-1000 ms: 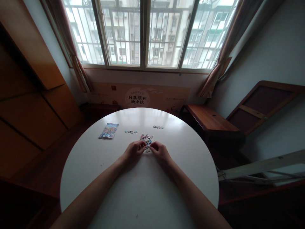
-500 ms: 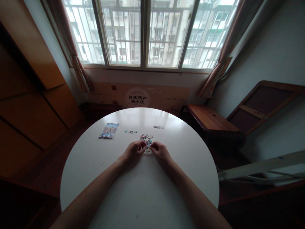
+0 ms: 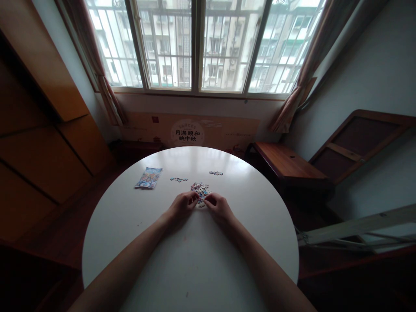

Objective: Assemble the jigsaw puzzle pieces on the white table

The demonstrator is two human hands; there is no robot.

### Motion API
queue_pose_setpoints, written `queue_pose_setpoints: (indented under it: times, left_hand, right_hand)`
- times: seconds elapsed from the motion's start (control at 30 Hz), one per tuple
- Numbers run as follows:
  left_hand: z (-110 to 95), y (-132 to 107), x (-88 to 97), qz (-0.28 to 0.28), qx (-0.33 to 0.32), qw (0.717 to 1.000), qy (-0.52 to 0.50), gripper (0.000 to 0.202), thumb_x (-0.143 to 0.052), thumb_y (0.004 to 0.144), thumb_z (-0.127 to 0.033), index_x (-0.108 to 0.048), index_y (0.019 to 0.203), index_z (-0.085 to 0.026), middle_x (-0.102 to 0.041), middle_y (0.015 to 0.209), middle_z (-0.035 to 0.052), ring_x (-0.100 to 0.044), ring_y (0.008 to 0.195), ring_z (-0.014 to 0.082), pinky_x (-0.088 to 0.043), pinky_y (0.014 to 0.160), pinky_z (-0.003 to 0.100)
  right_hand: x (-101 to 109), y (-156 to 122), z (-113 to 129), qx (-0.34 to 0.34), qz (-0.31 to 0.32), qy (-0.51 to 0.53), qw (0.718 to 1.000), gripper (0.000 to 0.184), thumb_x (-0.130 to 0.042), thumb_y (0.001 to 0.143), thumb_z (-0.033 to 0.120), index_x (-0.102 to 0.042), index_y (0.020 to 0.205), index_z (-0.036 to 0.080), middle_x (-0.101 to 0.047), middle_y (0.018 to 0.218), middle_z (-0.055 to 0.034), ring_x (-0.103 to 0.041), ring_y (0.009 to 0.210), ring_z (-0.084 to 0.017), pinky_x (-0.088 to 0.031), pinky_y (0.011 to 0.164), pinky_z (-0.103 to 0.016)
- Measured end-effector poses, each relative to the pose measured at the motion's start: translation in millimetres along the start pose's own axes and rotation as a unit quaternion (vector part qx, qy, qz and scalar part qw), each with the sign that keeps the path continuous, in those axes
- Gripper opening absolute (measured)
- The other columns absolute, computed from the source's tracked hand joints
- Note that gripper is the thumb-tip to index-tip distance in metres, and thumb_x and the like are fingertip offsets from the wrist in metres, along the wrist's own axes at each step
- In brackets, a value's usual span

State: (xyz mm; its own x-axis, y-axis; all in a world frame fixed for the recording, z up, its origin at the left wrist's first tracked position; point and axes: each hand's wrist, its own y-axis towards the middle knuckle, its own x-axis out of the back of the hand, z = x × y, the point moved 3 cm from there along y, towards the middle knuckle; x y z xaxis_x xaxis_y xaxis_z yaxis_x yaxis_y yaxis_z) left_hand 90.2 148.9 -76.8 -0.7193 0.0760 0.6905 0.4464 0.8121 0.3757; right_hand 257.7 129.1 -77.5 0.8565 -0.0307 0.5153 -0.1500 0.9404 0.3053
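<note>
A small heap of coloured jigsaw pieces [image 3: 199, 188] lies near the middle of a round white table [image 3: 136, 225]. My left hand [image 3: 182, 205] and my right hand [image 3: 219, 206] rest on the table at the heap's near edge, fingertips almost meeting. Both have curled fingers pinching at small pieces that are too tiny to make out. A short joined strip of pieces [image 3: 178, 179] lies left of the heap, and another strip [image 3: 216, 173] lies beyond it to the right.
A colourful printed packet [image 3: 148, 177] lies on the table's far left. A dark wooden side table [image 3: 286, 162] stands to the right, below a barred window [image 3: 201, 43]. Wooden cabinets [image 3: 39, 130] line the left wall.
My right hand has crept slightly left toward my left hand. Nothing else has moved.
</note>
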Motion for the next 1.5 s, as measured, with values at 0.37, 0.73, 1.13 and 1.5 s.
queue_pose_setpoints:
  times: [0.37, 0.73, 1.13, 1.5]
  left_hand:
    - [0.4, -0.1, -0.1, 0.005, -0.002, 1.0, 0.007, 0.013, -0.053, 0.081, -0.024, -0.063, 0.085, -0.016, -0.063, 0.068, 0.0006, -0.055, 0.058, 0.0102, -0.042, 0.058, 0.02]
    - [-0.2, 0.1, 0.1, 0.007, -0.003, 1.0, 0.005, 0.016, -0.053, 0.082, -0.026, -0.063, 0.088, -0.016, -0.062, 0.068, 0.0008, -0.054, 0.058, 0.0101, -0.042, 0.058, 0.02]
    - [1.5, 0.5, -1.2, 0.008, 0.0, 1.0, -0.01, 0.016, -0.052, 0.082, -0.026, -0.063, 0.087, -0.016, -0.062, 0.068, 0.0015, -0.054, 0.058, 0.0105, -0.042, 0.058, 0.02]
    - [-1.0, 0.9, 0.0, 0.008, 0.006, 1.0, -0.009, 0.016, -0.051, 0.083, -0.026, -0.063, 0.088, -0.016, -0.063, 0.068, 0.0016, -0.055, 0.058, 0.0108, -0.042, 0.058, 0.02]
  right_hand:
    - [0.4, 0.9, 0.7, 0.008, 0.002, -0.013, 1.0, 0.013, -0.056, 0.076, 0.026, -0.064, 0.075, 0.016, -0.065, 0.074, -0.0041, -0.058, 0.07, -0.016, -0.044, 0.066, -0.027]
    - [1.0, 0.7, 0.4, 0.013, -0.004, -0.009, 1.0, 0.012, -0.054, 0.077, 0.023, -0.064, 0.079, 0.016, -0.066, 0.076, -0.0052, -0.059, 0.072, -0.017, -0.044, 0.069, -0.028]
    - [0.9, 1.2, -0.8, 0.016, -0.007, -0.004, 1.0, 0.014, -0.052, 0.078, 0.024, -0.063, 0.079, 0.016, -0.065, 0.076, -0.0045, -0.057, 0.071, -0.016, -0.043, 0.069, -0.027]
    - [-0.1, 1.9, -0.4, 0.01, 0.001, 0.011, 1.0, 0.014, -0.051, 0.078, 0.026, -0.061, 0.08, 0.016, -0.064, 0.071, -0.0029, -0.056, 0.066, -0.015, -0.043, 0.064, -0.025]
